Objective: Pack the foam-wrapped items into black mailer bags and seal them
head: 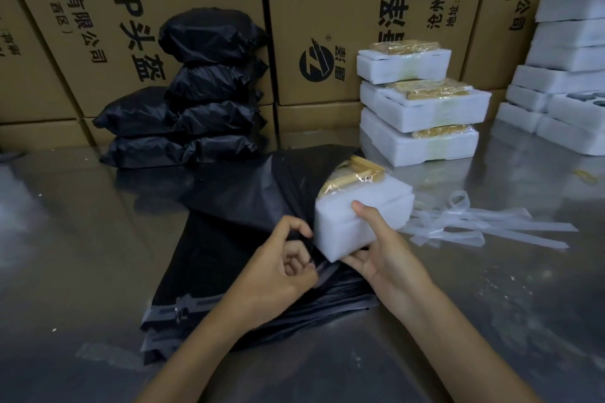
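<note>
head view: at the centre, the right hand (379, 258) holds a foam block (361, 217), thumb on its near face and fingers under it, so that grip is closed round the block. the block's far end, with a gold item under clear film, is already inside the mouth of a black bag (262, 193); the near end still sticks out toward five o'clock. the left hand (288, 262), just at nine o'clock of the block, pinches the bag's edge between thumb and curled fingers and keeps the mouth open. under both hands lies a pile of flat empty bags (203, 275) on the shiny desk (82, 239).

at ten to eleven o'clock a heap of filled black bags (196, 101) leans against cardboard boxes (327, 3); these look packed and sealed, about six, though the count is hard to tell. at one o'clock three more foam blocks with gold items (422, 111) wait in a stack. at two to three o'clock stand plain white foam pieces (563, 52). at three o'clock loose clear strips (484, 222) lie on the desk, likely peeled from bag seals.

my reading: the job is roughly past halfway. this block needs pushing fully in and the flap sealed, then the three waiting follow.
</note>
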Motion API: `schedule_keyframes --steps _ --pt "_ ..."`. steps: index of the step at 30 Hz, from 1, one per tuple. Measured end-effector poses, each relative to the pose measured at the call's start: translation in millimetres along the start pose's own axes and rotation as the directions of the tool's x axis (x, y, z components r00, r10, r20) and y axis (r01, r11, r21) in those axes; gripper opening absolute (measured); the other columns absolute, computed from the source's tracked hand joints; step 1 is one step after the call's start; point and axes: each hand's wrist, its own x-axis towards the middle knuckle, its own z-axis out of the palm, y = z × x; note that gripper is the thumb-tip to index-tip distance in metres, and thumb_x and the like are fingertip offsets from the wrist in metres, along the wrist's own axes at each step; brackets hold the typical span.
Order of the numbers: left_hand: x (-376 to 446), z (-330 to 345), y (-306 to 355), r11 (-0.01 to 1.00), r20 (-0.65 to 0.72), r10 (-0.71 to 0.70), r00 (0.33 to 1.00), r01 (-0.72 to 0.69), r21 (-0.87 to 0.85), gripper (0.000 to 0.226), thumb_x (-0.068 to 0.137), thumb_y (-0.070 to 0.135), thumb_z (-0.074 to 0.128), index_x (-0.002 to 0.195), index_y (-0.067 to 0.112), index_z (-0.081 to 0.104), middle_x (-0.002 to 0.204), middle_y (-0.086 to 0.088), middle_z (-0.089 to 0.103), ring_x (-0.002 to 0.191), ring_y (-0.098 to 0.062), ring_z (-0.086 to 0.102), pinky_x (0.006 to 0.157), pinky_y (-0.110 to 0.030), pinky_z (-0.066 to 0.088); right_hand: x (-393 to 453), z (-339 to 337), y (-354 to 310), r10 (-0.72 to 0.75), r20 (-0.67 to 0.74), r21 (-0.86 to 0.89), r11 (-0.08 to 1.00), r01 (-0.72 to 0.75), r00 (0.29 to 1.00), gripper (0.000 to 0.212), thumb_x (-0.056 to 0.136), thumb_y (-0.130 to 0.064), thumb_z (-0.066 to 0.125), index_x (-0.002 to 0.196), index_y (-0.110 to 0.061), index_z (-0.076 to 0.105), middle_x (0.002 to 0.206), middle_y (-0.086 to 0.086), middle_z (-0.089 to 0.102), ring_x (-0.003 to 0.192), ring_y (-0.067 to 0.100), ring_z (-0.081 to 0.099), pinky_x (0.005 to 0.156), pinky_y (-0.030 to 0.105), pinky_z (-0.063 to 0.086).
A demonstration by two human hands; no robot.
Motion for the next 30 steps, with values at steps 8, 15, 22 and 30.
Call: schedule_keyframes --steps 8,15,22,30 --pt "37.6 -25.3 46.2 0.921 -0.486 0.305 0.819 -0.124 0.37 0.013 0.087 0.03 0.066 0.081 0.028 0.055 0.067 0.011 0.055 0.066 -0.005 0.049 0.062 -0.016 0.039 0.1 5.5 9.7 -0.059 -0.058 -0.147 0.988 0.05 0.997 0.075 0.073 -0.026 0.089 0.135 -0.025 0.046 0.115 -0.004 0.075 0.103 0.015 0.073 0.077 0.034 0.062" --pt "138.0 -5.8 95.8 0.692 -0.118 0.164 0.979 -0.029 0.722 0.052 0.09 0.012 0.052 0.141 0.02 0.05 0.144 -0.005 0.051 0.135 -0.025 0.042 0.111 -0.039 0.035 -2.0 2.4 9.9 -0.144 -0.051 -0.286 0.95 0.124 0.988 0.083 0.057 -0.038 0.093 0.126 -0.036 0.046 0.111 -0.012 0.073 0.099 0.009 0.072 0.083 0.038 0.062" --pt "160.9 4.7 96.2 0.61 -0.179 0.202 0.963 0.019 0.793 0.028 0.097 0.011 0.048 0.108 0.02 0.071 0.12 -0.007 0.066 0.114 -0.029 0.058 0.099 -0.042 0.048 2.4 -2.3 0.1 -0.176 -0.086 -0.356 0.925 0.135 0.981 0.076 0.053 -0.05 0.085 0.119 -0.041 0.049 0.103 -0.02 0.071 0.093 0.003 0.071 0.084 0.037 0.061" --pt "121.8 38.0 117.2 0.843 -0.152 0.391 0.908 -0.287 0.455 0.02 0.093 0.016 0.063 0.112 0.021 0.07 0.084 0.014 0.073 0.085 0.005 0.065 0.082 -0.022 0.051 1.2 -0.5 -2.6 -0.106 -0.087 -0.396 0.916 0.063 0.991 0.073 0.059 -0.057 0.08 0.124 -0.039 0.051 0.117 -0.007 0.069 0.106 0.017 0.068 0.087 0.045 0.06"
